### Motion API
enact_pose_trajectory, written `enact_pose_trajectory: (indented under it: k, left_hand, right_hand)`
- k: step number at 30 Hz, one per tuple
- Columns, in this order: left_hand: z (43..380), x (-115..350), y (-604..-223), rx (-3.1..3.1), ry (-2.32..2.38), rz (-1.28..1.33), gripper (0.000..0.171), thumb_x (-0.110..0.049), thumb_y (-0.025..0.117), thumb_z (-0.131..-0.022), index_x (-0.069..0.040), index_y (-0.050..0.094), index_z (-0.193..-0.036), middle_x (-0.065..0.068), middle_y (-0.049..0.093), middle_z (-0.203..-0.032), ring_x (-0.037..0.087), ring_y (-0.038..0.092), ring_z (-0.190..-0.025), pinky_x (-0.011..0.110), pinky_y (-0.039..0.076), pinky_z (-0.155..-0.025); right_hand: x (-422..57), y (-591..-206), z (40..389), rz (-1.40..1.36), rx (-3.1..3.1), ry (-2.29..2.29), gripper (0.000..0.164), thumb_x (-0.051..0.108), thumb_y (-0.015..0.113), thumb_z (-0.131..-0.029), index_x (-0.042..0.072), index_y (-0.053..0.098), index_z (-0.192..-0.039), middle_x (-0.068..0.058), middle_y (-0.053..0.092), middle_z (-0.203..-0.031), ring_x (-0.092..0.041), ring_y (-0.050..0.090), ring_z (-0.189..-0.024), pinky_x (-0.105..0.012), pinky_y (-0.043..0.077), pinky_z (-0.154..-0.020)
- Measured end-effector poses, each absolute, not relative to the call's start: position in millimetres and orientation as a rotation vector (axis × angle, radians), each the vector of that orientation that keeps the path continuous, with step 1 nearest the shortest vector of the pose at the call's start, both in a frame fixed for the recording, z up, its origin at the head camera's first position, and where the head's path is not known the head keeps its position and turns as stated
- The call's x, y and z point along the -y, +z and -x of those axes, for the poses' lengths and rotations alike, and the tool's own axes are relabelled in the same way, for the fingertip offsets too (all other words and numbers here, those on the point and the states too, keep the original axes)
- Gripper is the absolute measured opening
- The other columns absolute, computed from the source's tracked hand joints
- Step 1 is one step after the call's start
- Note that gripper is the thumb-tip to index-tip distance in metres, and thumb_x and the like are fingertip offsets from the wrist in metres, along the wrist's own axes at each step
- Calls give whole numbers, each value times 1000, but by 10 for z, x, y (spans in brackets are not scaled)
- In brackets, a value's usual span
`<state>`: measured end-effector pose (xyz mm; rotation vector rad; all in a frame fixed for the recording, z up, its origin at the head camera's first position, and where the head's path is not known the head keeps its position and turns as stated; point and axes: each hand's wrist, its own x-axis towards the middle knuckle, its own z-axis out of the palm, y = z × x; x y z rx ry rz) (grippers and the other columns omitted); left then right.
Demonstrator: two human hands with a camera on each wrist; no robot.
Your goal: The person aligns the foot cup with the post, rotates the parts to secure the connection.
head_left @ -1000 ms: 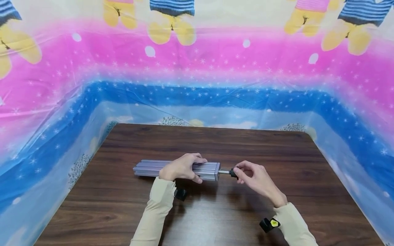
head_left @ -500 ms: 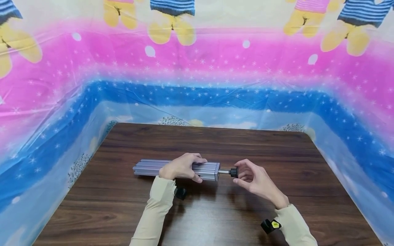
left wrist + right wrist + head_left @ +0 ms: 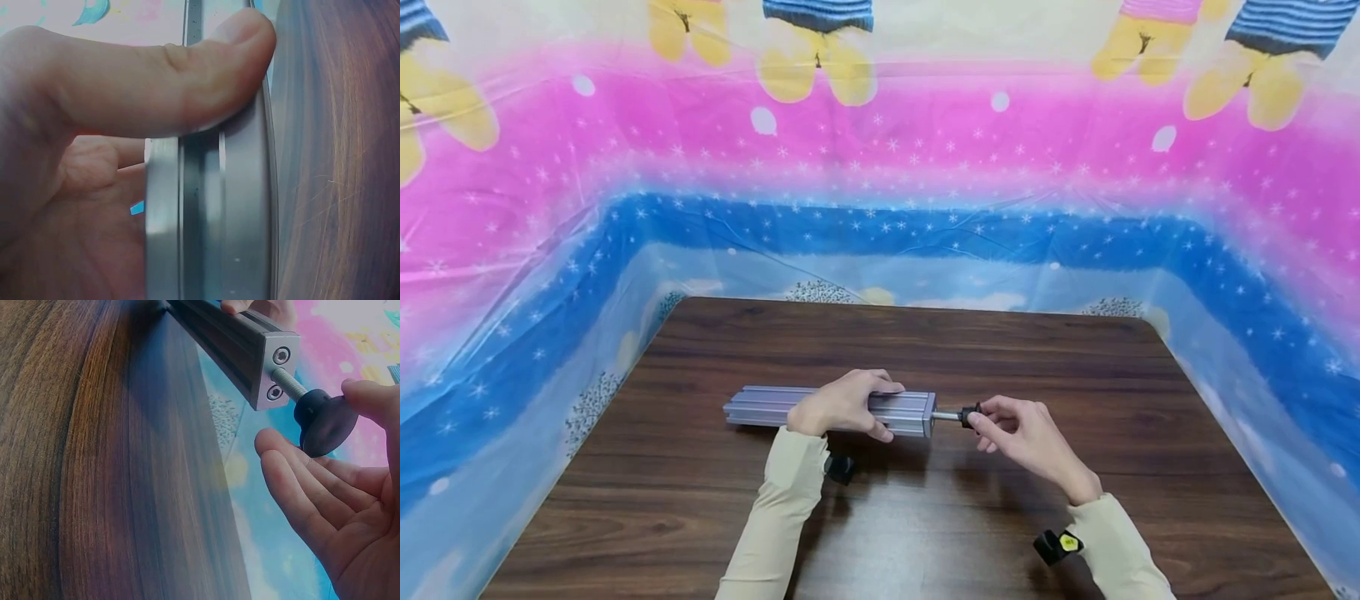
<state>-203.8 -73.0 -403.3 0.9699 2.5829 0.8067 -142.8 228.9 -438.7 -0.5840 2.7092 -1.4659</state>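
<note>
A grooved aluminium profile (image 3: pixel 898 410) lies lengthwise across the table. My left hand (image 3: pixel 844 405) grips it from above, thumb on the near side, as the left wrist view shows with the thumb (image 3: pixel 187 87) across a slot. From the profile's right end plate (image 3: pixel 275 372), fixed by two socket screws, a threaded rod sticks out. It belongs to a levelling foot (image 3: pixel 328 422) with a round black base. My right hand (image 3: pixel 1028 437) pinches that base by its edge, thumb on one side and index finger on the other. The other right fingers lie loosely extended below.
The dark wood-grain table (image 3: pixel 925 342) has its back edge against a patterned cloth (image 3: pixel 880 233) that hangs around three sides. A black wrist camera (image 3: pixel 840 469) sits by the left cuff, another (image 3: pixel 1051 547) by the right cuff.
Half a second ago the right fingers were spread away from the black base; now thumb and index finger pinch it again. The left hand and the profile have stayed in place.
</note>
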Motion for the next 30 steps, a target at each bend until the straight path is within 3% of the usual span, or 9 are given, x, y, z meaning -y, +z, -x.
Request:
enact_pose_trajectory:
  k: [3, 11, 17, 21, 26, 30]
  left_hand:
    - [2036, 728, -4026, -2582, 808, -976, 68, -18, 89, -77, -6, 62, -139, 5, 64, -123, 17, 57, -101, 34, 47, -93]
    - [2028, 749, -4001, -2573, 817, -971, 68, -18, 89, -78, -6, 62, -139, 7, 62, -129, 19, 58, -106, 37, 48, -96]
    - [2041, 767, -3986, -2576, 817, -965, 68, -20, 88, -79, -8, 61, -140, 7, 61, -133, 22, 58, -114, 41, 47, -101]
    - [2041, 773, -3974, -2563, 819, -952, 68, -20, 87, -80, -8, 60, -142, 8, 60, -135, 22, 57, -116, 41, 47, -102]
    - [2039, 776, -3974, -2557, 825, -944, 68, -19, 87, -80, -8, 60, -142, 8, 59, -136, 22, 57, -115, 41, 47, -100]
    - [2040, 775, -3984, -2559, 829, -951, 67, -19, 87, -80, -9, 61, -141, 7, 60, -134, 21, 57, -112, 40, 47, -99]
  right_hand:
    - [-2285, -4381, 1420, 575, -2693, -1485, 28, 35, 62, -101, 10, 71, -108, -15, 75, -84, -32, 73, -69, -43, 59, -65]
    - [-2299, -4397, 1423, 521, -2714, -1456, 36, 39, 59, -103, 7, 69, -116, -15, 76, -91, -32, 74, -78, -41, 60, -70]
    - [-2306, -4409, 1407, 714, -2918, -1383, 49, 29, 78, -90, 12, 63, -134, -6, 73, -119, -20, 73, -102, -39, 59, -86]
    - [-2296, -4420, 1412, 947, -2970, -1418, 58, 15, 84, -84, 13, 62, -137, -7, 68, -130, -23, 71, -109, -37, 57, -91]
    - [-2290, -4417, 1424, 1028, -2947, -1487, 53, 5, 84, -81, 12, 66, -130, -6, 70, -124, -24, 72, -106, -29, 57, -90]
    - [-2294, -4419, 1428, 983, -2950, -1488, 51, 7, 85, -81, 12, 68, -128, -2, 73, -118, -20, 73, -101, -33, 59, -86]
